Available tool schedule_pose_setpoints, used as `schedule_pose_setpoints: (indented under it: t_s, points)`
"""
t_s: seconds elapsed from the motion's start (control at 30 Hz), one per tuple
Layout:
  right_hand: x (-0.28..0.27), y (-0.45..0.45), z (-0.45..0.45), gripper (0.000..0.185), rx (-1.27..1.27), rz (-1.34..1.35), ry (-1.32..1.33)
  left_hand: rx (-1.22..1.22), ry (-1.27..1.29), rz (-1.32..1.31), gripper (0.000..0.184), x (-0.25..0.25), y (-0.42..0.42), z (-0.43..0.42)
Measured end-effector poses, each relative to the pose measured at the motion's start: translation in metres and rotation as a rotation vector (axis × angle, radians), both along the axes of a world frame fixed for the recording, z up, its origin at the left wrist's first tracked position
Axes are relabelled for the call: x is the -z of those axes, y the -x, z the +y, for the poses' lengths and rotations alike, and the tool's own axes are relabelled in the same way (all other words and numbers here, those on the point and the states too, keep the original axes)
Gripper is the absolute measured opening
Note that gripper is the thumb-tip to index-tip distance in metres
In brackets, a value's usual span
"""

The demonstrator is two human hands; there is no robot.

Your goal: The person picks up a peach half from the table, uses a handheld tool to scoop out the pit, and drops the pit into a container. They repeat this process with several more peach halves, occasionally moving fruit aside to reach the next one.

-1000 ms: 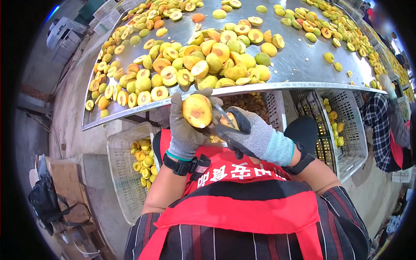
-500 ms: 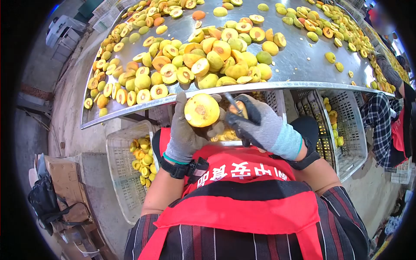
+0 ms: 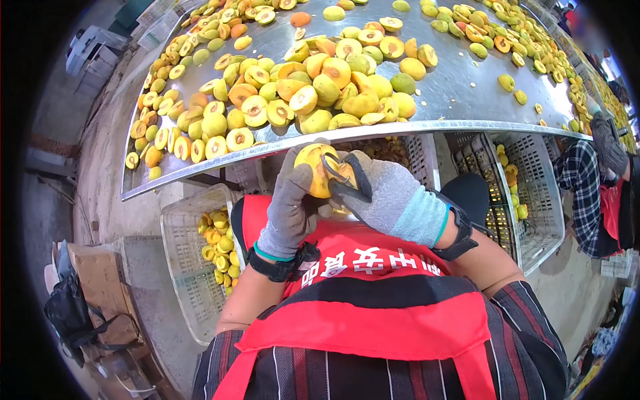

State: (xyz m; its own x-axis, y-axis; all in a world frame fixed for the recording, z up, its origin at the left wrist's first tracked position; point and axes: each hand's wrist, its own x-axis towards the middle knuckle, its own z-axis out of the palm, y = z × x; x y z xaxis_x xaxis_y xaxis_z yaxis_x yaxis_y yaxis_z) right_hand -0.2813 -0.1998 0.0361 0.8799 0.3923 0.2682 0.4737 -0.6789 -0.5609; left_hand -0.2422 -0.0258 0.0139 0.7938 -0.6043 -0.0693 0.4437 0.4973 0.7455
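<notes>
My left hand (image 3: 283, 210), in a grey glove, is closed around a yellow peach (image 3: 308, 160) just below the table's front edge. My right hand (image 3: 393, 190), gloved in grey with black fingertips, is closed on a small tool with a curved metal blade (image 3: 331, 167). That blade lies against the peach's right side. An orange-yellow piece of fruit (image 3: 347, 175) shows beside the right fingers; which hand supports it I cannot tell. The tool's handle is hidden in the right glove.
Halved peaches (image 3: 327, 87) are heaped on the metal table (image 3: 460, 100), close to its raised rim. Crates with fruit stand below: a white crate (image 3: 193, 267) at left, another crate (image 3: 543, 220) at right. A co-worker's gloved hand (image 3: 610, 150) is at far right.
Both hands have come together. The peach has turned from facing me to sideways, and the right hand has moved left, bringing the tool's blade onto it.
</notes>
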Motion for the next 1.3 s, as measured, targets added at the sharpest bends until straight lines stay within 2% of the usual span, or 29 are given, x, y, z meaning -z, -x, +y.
schedule_pose_setpoints:
  t_s: [0.07,0.13,0.17,0.23,0.37,0.43,0.47,0.53,0.67,0.7,0.73,0.77,0.83,0.87,0.93,1.0,1.07,1.1,1.17,1.2,1.23,1.27,1.3]
  points:
    - [0.0,0.0,0.004,0.034,0.02,-0.006,0.001,-0.018,0.034,0.009,0.05,-0.001,0.001,-0.004]
    - [-0.002,0.002,0.009,0.036,0.135,0.146,-0.149,-0.174,-0.088,-0.086,0.05,-0.005,0.005,-0.011]
    - [-0.002,0.002,0.01,0.036,0.135,0.147,-0.149,-0.173,-0.088,-0.085,0.05,-0.003,0.005,-0.011]
    - [0.0,0.002,0.012,0.032,0.078,0.183,0.069,-0.225,-0.138,-0.227,0.049,0.001,0.004,-0.012]
    - [0.023,0.004,0.019,0.026,0.063,0.091,0.054,-0.259,-0.156,-0.292,0.048,-0.007,0.006,-0.022]
    - [0.026,0.004,0.022,0.023,0.092,0.115,-0.177,-0.326,-0.183,-0.341,0.041,-0.009,0.006,-0.025]
    - [0.016,0.004,0.02,0.023,0.095,0.116,-0.178,-0.322,-0.183,-0.34,0.041,-0.009,0.004,-0.024]
    - [-0.011,0.004,0.012,0.021,0.03,0.353,0.183,-0.329,-0.372,-0.402,0.035,-0.009,0.0,-0.019]
    - [0.014,0.0,0.01,0.018,0.045,0.346,0.273,-0.215,-0.329,-0.197,0.037,-0.002,-0.005,-0.017]
    - [0.025,0.0,0.014,0.019,0.069,0.055,0.055,-0.216,-0.33,-0.196,0.037,-0.002,-0.005,-0.019]
    - [0.032,0.0,0.016,0.02,0.089,-0.236,-0.164,-0.202,-0.172,-0.102,0.037,-0.003,-0.004,-0.023]
    - [0.036,-0.004,0.015,0.02,0.084,-0.242,-0.164,-0.189,-0.013,-0.011,0.039,-0.004,-0.006,-0.026]
    - [0.042,-0.008,0.013,0.025,0.076,-0.457,-0.042,-0.169,-0.05,-0.017,0.039,-0.005,-0.007,-0.022]
    - [0.037,-0.004,0.013,0.025,0.079,-0.455,-0.045,-0.143,-0.086,-0.015,0.041,-0.005,-0.006,-0.021]
    - [0.019,0.004,0.01,0.028,0.085,-0.065,-0.313,-0.183,-0.143,-0.095,0.041,-0.002,-0.005,-0.023]
    - [0.017,0.004,0.01,0.027,0.101,-0.042,-0.28,-0.223,-0.194,-0.176,0.041,-0.002,-0.003,-0.026]
    - [0.018,0.004,0.012,0.027,0.109,-0.018,-0.248,-0.277,-0.311,-0.376,0.038,-0.006,0.0,-0.029]
    - [0.02,0.005,0.014,0.026,0.099,-0.07,-0.328,-0.279,-0.311,-0.374,0.038,-0.005,0.001,-0.029]
    - [0.013,0.007,0.018,0.025,0.088,-0.122,-0.411,-0.301,-0.454,-0.537,0.047,-0.003,0.002,-0.03]
    - [-0.003,0.008,0.018,0.024,0.15,0.297,-0.568,-0.3,-0.454,-0.536,0.047,-0.002,0.002,-0.03]
    - [-0.011,0.01,0.019,0.024,0.21,0.723,-0.712,-0.347,-0.44,-0.546,0.038,-0.001,0.003,-0.03]
    - [0.0,0.009,0.019,0.024,0.213,0.723,-0.713,-0.392,-0.425,-0.557,0.031,-0.001,0.003,-0.03]
    - [0.019,0.006,0.021,0.025,0.166,0.335,-0.475,-0.39,-0.425,-0.556,0.031,-0.005,0.004,-0.031]
